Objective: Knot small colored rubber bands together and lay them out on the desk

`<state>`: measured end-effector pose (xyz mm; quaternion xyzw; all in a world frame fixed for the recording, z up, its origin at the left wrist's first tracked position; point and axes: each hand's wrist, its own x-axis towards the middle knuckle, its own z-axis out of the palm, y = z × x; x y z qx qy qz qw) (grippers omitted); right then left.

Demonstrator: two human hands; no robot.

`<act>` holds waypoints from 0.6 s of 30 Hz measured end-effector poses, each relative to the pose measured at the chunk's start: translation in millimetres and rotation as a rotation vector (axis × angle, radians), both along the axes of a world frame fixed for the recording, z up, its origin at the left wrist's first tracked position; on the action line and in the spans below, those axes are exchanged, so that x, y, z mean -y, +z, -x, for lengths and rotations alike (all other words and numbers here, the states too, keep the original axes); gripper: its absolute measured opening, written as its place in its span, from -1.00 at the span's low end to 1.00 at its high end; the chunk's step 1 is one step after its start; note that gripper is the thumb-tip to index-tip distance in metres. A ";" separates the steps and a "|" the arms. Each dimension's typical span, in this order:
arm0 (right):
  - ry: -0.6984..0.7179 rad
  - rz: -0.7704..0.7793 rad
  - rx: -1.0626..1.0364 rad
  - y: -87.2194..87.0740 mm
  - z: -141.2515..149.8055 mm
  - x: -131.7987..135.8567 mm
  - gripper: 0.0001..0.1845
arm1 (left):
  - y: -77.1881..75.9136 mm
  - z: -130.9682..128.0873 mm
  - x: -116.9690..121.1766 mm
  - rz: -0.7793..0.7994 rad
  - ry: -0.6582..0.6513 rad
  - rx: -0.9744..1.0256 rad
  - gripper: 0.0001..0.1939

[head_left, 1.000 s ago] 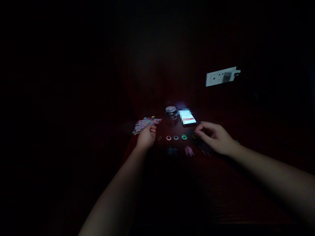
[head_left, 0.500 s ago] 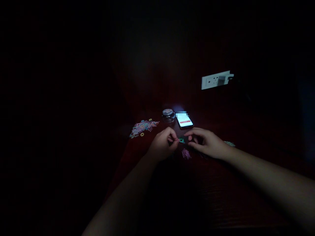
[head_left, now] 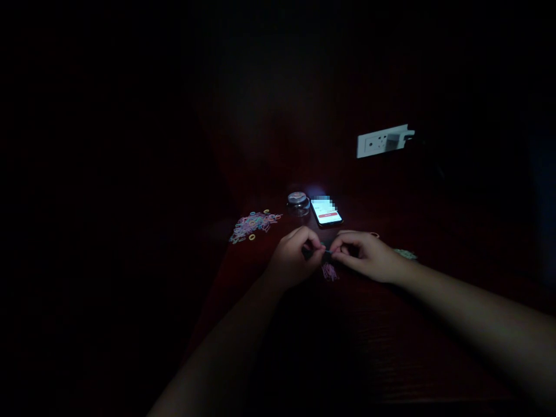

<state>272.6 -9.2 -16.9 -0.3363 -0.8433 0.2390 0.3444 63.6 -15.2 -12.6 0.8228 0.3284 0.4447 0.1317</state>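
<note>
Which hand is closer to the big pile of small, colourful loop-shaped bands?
Left. The left hand is right of the pile, apart from it; the right hand is farther right.

We seem to be in a dim room of a home, though darkness hides most of it. We see a white wall socket with a plug in it at upper right, and a dark reddish table across the lower frame, holding everyday belongings near the centre: a lit smartphone, a lidded clear jar and small coloured elastic bands.
</note>
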 end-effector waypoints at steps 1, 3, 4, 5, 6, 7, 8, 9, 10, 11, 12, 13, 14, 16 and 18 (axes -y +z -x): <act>-0.005 0.002 -0.005 -0.5 0.0 -0.2 -0.79 | 0.2 -0.3 0.3 -0.003 -0.003 0.001 -0.89; -0.006 0.003 -0.015 -1.3 -0.1 -0.6 -0.79 | 0.5 -0.8 0.6 -0.008 -0.007 0.004 -0.89; -0.007 0.001 -0.020 -1.7 -0.3 -0.9 -0.79 | 0.6 -0.9 0.7 -0.009 -0.010 0.004 -0.89; -0.008 0.000 -0.023 -2.2 -0.4 -1.1 -0.79 | 0.6 -0.9 0.8 -0.008 -0.010 0.004 -0.89; -0.009 -0.001 -0.025 -2.6 -0.6 -1.4 -0.79 | 0.7 -0.9 0.9 -0.006 -0.010 0.001 -0.90; -0.010 -0.001 -0.025 -3.1 -0.7 -1.8 -0.79 | 0.8 -0.7 1.1 -0.003 -0.007 -0.005 -0.90; -0.010 -0.001 -0.025 -3.5 -0.8 -2.1 -0.79 | 0.9 -0.5 1.4 -0.002 -0.001 -0.011 -0.91; -0.011 0.000 -0.026 -3.9 -0.9 -2.5 -0.79 | 0.9 -0.1 1.8 -0.003 0.007 -0.020 -0.92; -0.010 0.002 -0.027 -4.1 -0.9 -2.7 -0.79 | 0.9 0.3 2.2 -0.004 0.012 -0.030 -0.92; -0.010 0.004 -0.032 -4.2 -0.9 -2.9 -0.79 | 0.9 0.7 2.6 -0.003 0.012 -0.041 -0.90; -0.011 0.007 -0.035 -4.1 -0.9 -2.9 -0.79 | 0.6 1.1 3.0 0.003 0.006 -0.052 -0.88; -0.012 0.010 -0.037 -3.8 -0.8 -2.8 -0.79 | 0.3 1.5 3.2 0.018 -0.004 -0.064 -0.84; -0.012 0.013 -0.037 -3.4 -0.8 -2.5 -0.79 | -0.2 1.8 3.3 0.041 -0.015 -0.080 -0.80; -0.009 0.014 -0.030 -2.1 -0.7 -1.7 -0.78 | -1.4 2.1 2.9 0.099 -0.031 -0.105 -0.74; -0.007 0.012 -0.018 -1.0 -0.5 -0.9 -0.78 | -2.4 2.1 2.0 0.148 -0.040 -0.107 -0.75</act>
